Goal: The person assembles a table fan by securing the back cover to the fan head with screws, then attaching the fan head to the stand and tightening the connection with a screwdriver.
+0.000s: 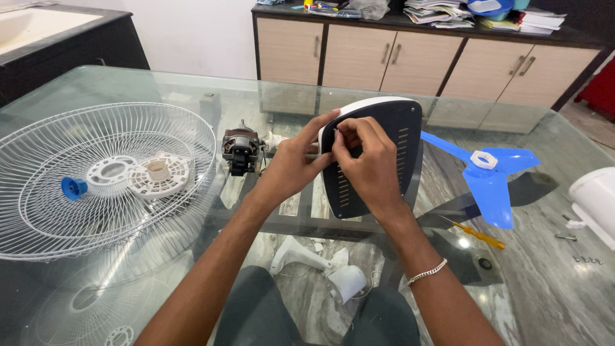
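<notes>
A dark grey fan motor cover (pixel 391 138) with a white rim and vent slots stands upright on the glass table (pixel 544 211). My left hand (pixel 291 166) grips its left edge. My right hand (pixel 365 163) rests on the cover's inner face, fingertips pinched at a small spot near its top left; what they pinch is too small to tell. The bare fan motor (pixel 241 152) with its shaft lies just left of my left hand.
A white wire fan guard (pixel 77 211) lies at left, holding white plastic discs (pixel 150 176) and a blue cap (pixel 72 188). Blue fan blades (pixel 490 176), a yellow screwdriver (pixel 477 236), screws (pixel 586 259) and a white housing (pixel 596 202) lie at right. Cabinets stand behind.
</notes>
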